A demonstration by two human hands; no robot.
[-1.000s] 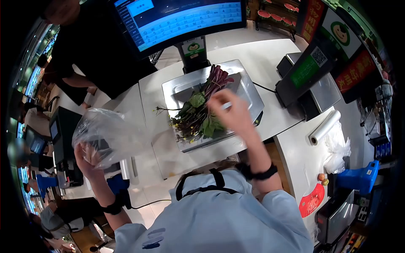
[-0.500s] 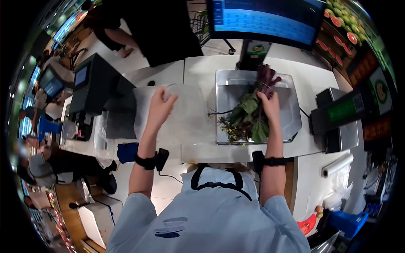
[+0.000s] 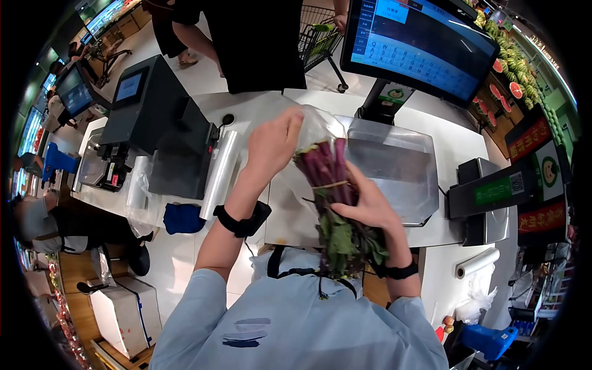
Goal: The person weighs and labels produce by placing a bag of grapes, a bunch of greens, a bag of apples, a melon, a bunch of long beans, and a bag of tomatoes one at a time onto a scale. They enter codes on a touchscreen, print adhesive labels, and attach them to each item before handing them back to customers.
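My right hand (image 3: 369, 200) grips a bunch of purple-stemmed leafy greens (image 3: 336, 240), held by a tan band, with its cut stems pointing up and away from me. The leaves hang down toward my shirt. My left hand (image 3: 275, 142) is closed on the edge of a clear plastic bag (image 3: 324, 122), which spreads behind and beside the stem ends. Stem tips overlap the bag in this view. To the right lies the metal weighing scale (image 3: 394, 163), its pan bare.
A touchscreen monitor (image 3: 419, 52) stands behind the scale. On the left are a dark machine (image 3: 179, 142), a roll of clear bags (image 3: 220, 172) and a blue cloth (image 3: 183, 218). A person in black (image 3: 253, 43) stands across the counter by a shopping cart (image 3: 319, 37).
My right hand has lifted the greens off the scale, bringing them left and closer to me, stems still away. My left hand has moved right with the plastic bag, up to the stems.
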